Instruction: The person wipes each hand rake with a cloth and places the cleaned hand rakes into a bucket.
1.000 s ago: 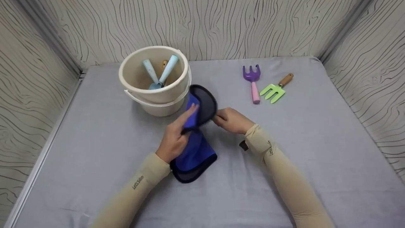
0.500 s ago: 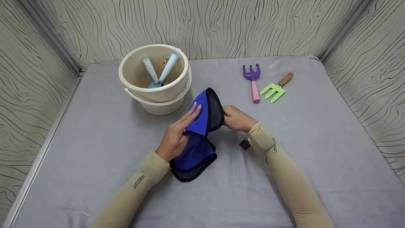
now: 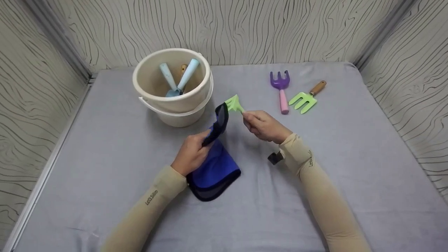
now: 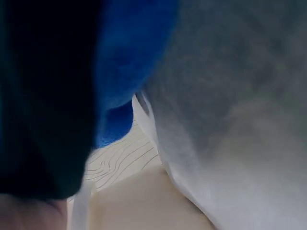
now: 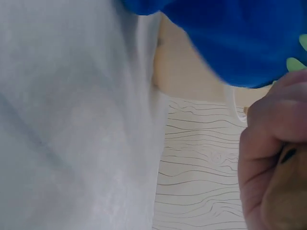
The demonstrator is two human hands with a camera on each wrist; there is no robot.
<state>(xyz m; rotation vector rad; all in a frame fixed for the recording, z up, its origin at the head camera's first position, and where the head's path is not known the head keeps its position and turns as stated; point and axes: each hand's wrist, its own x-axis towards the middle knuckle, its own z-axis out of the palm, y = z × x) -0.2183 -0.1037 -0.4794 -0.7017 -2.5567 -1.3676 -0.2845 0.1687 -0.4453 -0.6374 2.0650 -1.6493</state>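
A blue cloth (image 3: 217, 166) with black edging is gripped in my left hand (image 3: 190, 154); one part is bunched up at the fingers and the rest hangs down towards the table. To its right, my right hand (image 3: 266, 126) grips a small green hand rake (image 3: 235, 104), its head pointing up and left beside the cloth's raised edge. The right wrist view shows the rake's brown wooden handle (image 5: 288, 191) in the curled fingers, with the cloth close beyond. In the left wrist view the cloth (image 4: 134, 48) and its dark edging fill the left part.
Behind the left hand stands a cream bucket (image 3: 178, 119) with light blue-handled tools (image 3: 188, 74) and an orange-brown handle (image 3: 183, 69) inside. At the back right lie a purple fork with a pink handle (image 3: 284, 101) and a green fork (image 3: 305, 101) on the grey tablecloth (image 3: 350, 140).
The green rake head, hidden behind the cloth before, now shows as my right hand has moved slightly right. The cloth's upper part has folded over towards my left hand.
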